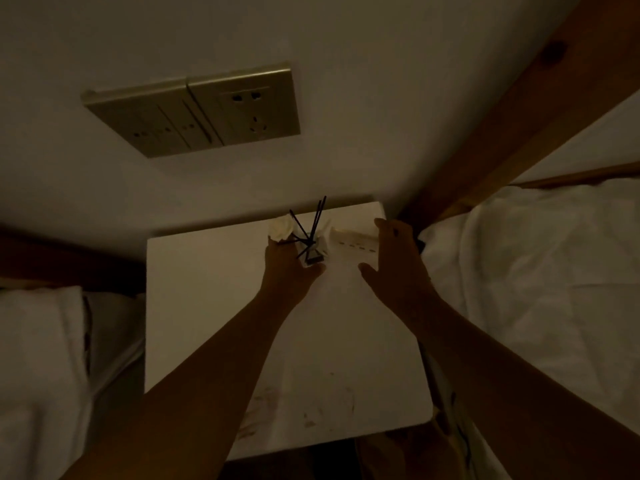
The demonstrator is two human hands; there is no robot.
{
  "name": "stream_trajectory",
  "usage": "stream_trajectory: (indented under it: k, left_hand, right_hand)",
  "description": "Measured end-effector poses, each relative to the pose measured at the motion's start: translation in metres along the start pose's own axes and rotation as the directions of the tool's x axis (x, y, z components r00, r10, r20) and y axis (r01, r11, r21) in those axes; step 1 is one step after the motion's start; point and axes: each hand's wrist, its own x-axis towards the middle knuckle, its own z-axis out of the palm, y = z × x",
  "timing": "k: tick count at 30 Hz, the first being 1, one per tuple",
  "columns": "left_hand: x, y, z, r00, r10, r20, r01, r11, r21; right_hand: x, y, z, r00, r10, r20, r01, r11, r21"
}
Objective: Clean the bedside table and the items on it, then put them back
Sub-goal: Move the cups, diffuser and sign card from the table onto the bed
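Far edge of surface (207, 306): I see left hand (289, 268) fingers grasping diffuser (313, 252) and tissue (282, 229). Right hand (394, 258) spans corner box (349, 245), grip unclear. Beds (536, 271) flank both sides.

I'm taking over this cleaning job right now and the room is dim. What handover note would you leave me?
Left hand: grips the reed diffuser, with a crumpled tissue against it, near the far edge of the bedside table.
Right hand: open, spread over the white box beside the diffuser; contact unclear.
Done: too dim to tell what is already wiped.
Left: smudges show near the tabletop's front edge. Wipe them, finish both items, set them in place.
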Motion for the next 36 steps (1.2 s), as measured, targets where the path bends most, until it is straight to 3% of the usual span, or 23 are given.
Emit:
stream_trajectory:
  k: [4, 7, 10, 14, 18, 21, 24, 28, 31, 36]
  left_hand:
    - [0.008, 0.002, 0.005, 0.997, 0.072, 0.01, -0.071, 0.992, -0.1]
    - [0.008, 0.002, 0.006, 0.999, 0.036, 0.014, -0.033, 0.985, -0.171]
    - [0.0, -0.007, 0.004, 0.999, 0.038, 0.027, -0.035, 0.994, -0.102]
    - [-0.028, -0.029, -0.023, 0.995, -0.07, 0.075, 0.08, 0.987, -0.142]
    - [-0.071, -0.061, -0.068, 0.981, -0.193, -0.025, 0.178, 0.94, -0.291]
    - [-0.111, -0.091, -0.111, 0.947, -0.306, -0.103, 0.249, 0.895, -0.369]
    - [-0.157, -0.135, -0.167, 0.874, -0.446, -0.191, 0.321, 0.828, -0.46]
    - [-0.205, -0.166, -0.222, 0.809, -0.54, -0.232, 0.383, 0.783, -0.49]
    - [-0.247, -0.189, -0.27, 0.67, -0.679, -0.301, 0.41, 0.676, -0.612]
    - [-0.301, -0.237, -0.334, 0.553, -0.62, -0.556, 0.319, 0.774, -0.547]
  right_hand:
    - [0.014, 0.007, 0.01, 0.999, -0.01, 0.053, 0.011, 1.0, -0.019]
    - [0.02, 0.009, 0.012, 0.998, -0.048, 0.036, 0.049, 0.998, -0.037]
    - [0.019, 0.008, 0.013, 0.997, -0.054, 0.049, 0.055, 0.998, -0.024]
    - [0.01, -0.007, 0.016, 0.989, -0.085, 0.122, 0.09, 0.995, -0.038]
    - [-0.002, -0.049, 0.031, 0.957, -0.2, 0.212, 0.219, 0.973, -0.068]
    - [-0.017, -0.1, 0.047, 0.895, -0.349, 0.277, 0.36, 0.933, 0.013]
    - [-0.04, -0.174, 0.074, 0.79, -0.491, 0.368, 0.482, 0.868, 0.122]
    - [-0.063, -0.247, 0.109, 0.667, -0.586, 0.46, 0.59, 0.792, 0.154]
    - [-0.092, -0.313, 0.141, 0.578, -0.637, 0.51, 0.642, 0.741, 0.198]
    - [-0.14, -0.412, 0.192, 0.4, -0.711, 0.579, 0.747, 0.619, 0.243]
